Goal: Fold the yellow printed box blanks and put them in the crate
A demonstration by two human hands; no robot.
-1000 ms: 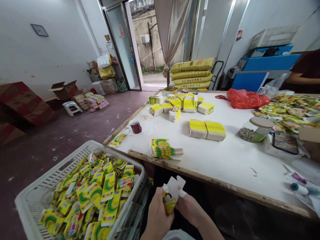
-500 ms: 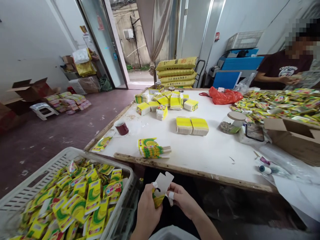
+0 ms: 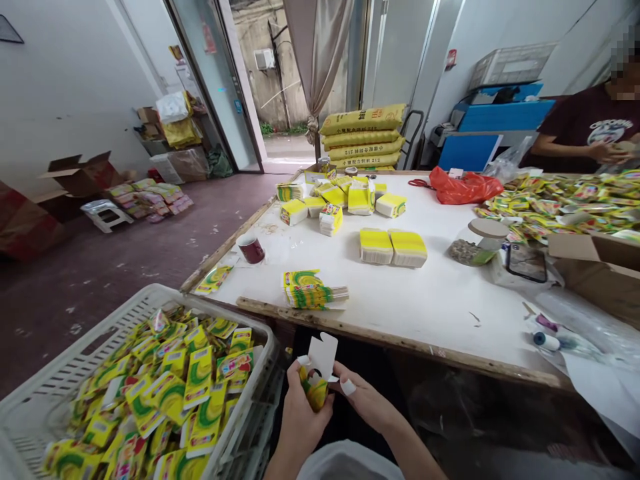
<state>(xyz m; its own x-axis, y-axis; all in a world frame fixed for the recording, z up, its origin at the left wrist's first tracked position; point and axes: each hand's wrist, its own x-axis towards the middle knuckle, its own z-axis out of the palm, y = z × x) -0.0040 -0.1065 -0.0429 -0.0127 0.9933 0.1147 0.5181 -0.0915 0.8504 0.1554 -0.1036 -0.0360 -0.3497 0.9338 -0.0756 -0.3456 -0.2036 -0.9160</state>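
Over my lap, my left hand (image 3: 306, 400) is closed round a small yellow printed carton (image 3: 316, 392) whose white inner flap (image 3: 324, 355) stands up. My right hand (image 3: 361, 399) pinches the carton's right edge; white wrapping shows on a finger. Whether it also holds some small item I cannot make out. To the left is a white plastic crate (image 3: 155, 297) full of yellow and green cartons (image 3: 200, 377). On the table just ahead lies a fanned stack of flat cartons (image 3: 307, 291).
On the white table (image 3: 400, 307) are carton bundles (image 3: 393, 247), a dark red mug (image 3: 251, 248), a jar (image 3: 477, 241), a phone (image 3: 526, 263), a red bag (image 3: 465, 187) and a cardboard box (image 3: 595, 273). A person (image 3: 590, 130) works behind a carton heap (image 3: 575, 200) at the right.
The view has turned slightly left, so the scene sits further right. The carton stays in both hands; its white flap stands more upright, and my right fingers have shifted along its edge.
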